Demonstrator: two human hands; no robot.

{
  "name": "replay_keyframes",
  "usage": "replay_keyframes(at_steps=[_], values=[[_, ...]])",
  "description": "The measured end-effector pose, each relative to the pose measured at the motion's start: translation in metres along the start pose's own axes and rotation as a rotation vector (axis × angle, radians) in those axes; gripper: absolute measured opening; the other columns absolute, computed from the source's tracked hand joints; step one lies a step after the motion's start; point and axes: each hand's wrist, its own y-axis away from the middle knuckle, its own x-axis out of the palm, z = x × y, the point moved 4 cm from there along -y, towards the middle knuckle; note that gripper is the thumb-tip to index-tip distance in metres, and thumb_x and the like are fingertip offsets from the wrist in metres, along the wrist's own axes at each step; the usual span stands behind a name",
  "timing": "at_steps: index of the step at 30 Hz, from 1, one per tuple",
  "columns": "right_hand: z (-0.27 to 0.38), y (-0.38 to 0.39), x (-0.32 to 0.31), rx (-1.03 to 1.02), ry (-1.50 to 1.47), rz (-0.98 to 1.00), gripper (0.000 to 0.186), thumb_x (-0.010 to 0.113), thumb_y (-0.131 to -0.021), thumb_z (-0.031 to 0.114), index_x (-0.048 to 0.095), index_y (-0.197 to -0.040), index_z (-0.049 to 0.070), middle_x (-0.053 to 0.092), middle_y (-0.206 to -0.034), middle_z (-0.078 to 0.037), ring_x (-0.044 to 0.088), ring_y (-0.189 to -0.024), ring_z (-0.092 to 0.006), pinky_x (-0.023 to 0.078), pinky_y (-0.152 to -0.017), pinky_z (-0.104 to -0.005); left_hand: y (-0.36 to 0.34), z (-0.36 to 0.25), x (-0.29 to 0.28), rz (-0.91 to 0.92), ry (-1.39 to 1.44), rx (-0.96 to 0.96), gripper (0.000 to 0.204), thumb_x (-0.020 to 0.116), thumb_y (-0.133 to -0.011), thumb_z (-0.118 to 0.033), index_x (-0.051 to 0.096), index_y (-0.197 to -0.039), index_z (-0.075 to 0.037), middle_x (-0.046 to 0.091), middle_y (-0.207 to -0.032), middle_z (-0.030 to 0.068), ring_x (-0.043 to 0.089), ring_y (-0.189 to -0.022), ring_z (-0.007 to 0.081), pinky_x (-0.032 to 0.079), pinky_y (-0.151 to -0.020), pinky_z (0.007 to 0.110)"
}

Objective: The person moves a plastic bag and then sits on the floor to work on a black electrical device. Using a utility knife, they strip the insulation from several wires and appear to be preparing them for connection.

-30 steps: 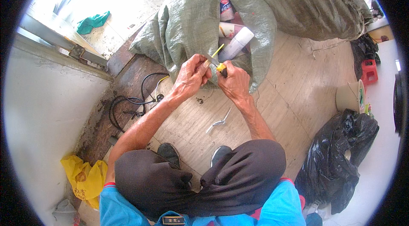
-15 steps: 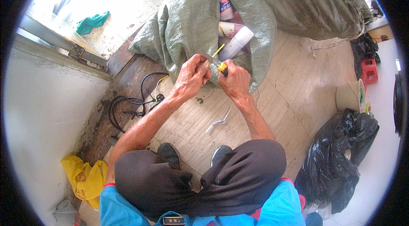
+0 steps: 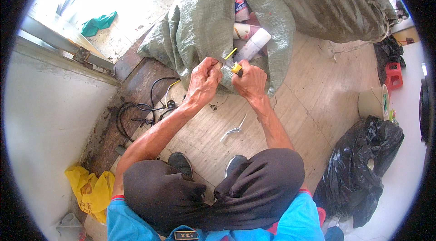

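Note:
My right hand [image 3: 250, 80] is closed around a small tool with a yellow-and-black handle [image 3: 237, 69]. Its grey metal end points left, toward my other hand; what kind of tool it is does not show clearly. The fingers of my left hand [image 3: 205, 80] pinch together close to that metal end. A thin yellow wire-like piece [image 3: 231, 53] sticks up between the hands, its lower end hidden near the left fingertips and the tool. Just beyond is an open green woven sack [image 3: 202, 27], with a white spray can [image 3: 254, 43] and other containers in its mouth.
A black cable [image 3: 136, 105] lies coiled on the floor at left, by a white wall panel. Whitish twisted string [image 3: 232, 130] is on the floor before my shoes. At right are a black plastic bag [image 3: 359, 168] and a beige bucket [image 3: 371, 102]; a yellow bag [image 3: 93, 189] lies lower left.
Both hands have shifted very slightly, and the yellow piece has moved a little to the left and down. The grips look the same.

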Motion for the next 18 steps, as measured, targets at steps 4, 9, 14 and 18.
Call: replay_keyframes(at_steps=[4,9,14,18], values=[[-0.002,-0.003,-0.001,-0.017,-0.006,-0.040,0.020,0.063,-0.073,0.016,0.065,-0.091,0.006,0.067,-0.073,-0.020,0.067,-0.070,-0.0394,0.051,-0.062,-0.0481,-0.002,0.003,0.000,-0.027,-0.011,0.024,0.019,0.053,-0.098,-0.016,0.059,-0.103,0.002,0.052,-0.069,-0.0001,0.046,-0.063,0.0075,0.038,-0.055,0.026],[-0.003,-0.009,-0.007,-0.019,0.018,-0.058,0.022,0.063,-0.072,0.016,0.064,-0.091,0.006,0.067,-0.073,-0.019,0.066,-0.070,-0.0389,0.051,-0.061,-0.0479,-0.001,0.000,-0.001,-0.013,0.023,-0.003,0.020,0.054,-0.098,-0.016,0.060,-0.105,0.001,0.054,-0.069,0.0002,0.047,-0.061,0.0073,0.039,-0.054,0.025],[-0.003,-0.009,-0.012,-0.022,0.027,-0.026,0.022,0.065,-0.072,0.016,0.063,-0.092,0.006,0.067,-0.073,-0.018,0.067,-0.070,-0.0375,0.051,-0.061,-0.0474,-0.006,-0.014,-0.005,0.174,0.146,-0.044,0.022,0.051,-0.100,-0.015,0.057,-0.111,0.003,0.059,-0.073,0.0038,0.052,-0.058,0.0093,0.042,-0.051,0.025],[0.000,-0.008,-0.012,-0.104,0.031,-0.035,0.027,0.068,-0.072,0.020,0.063,-0.094,0.006,0.070,-0.075,-0.016,0.069,-0.068,-0.0347,0.054,-0.061,-0.0473,-0.008,-0.017,-0.012,0.325,0.174,-0.187,0.023,0.048,-0.099,-0.022,0.055,-0.106,-0.001,0.056,-0.073,0.0035,0.048,-0.056,0.0092,0.039,-0.048,0.025]])
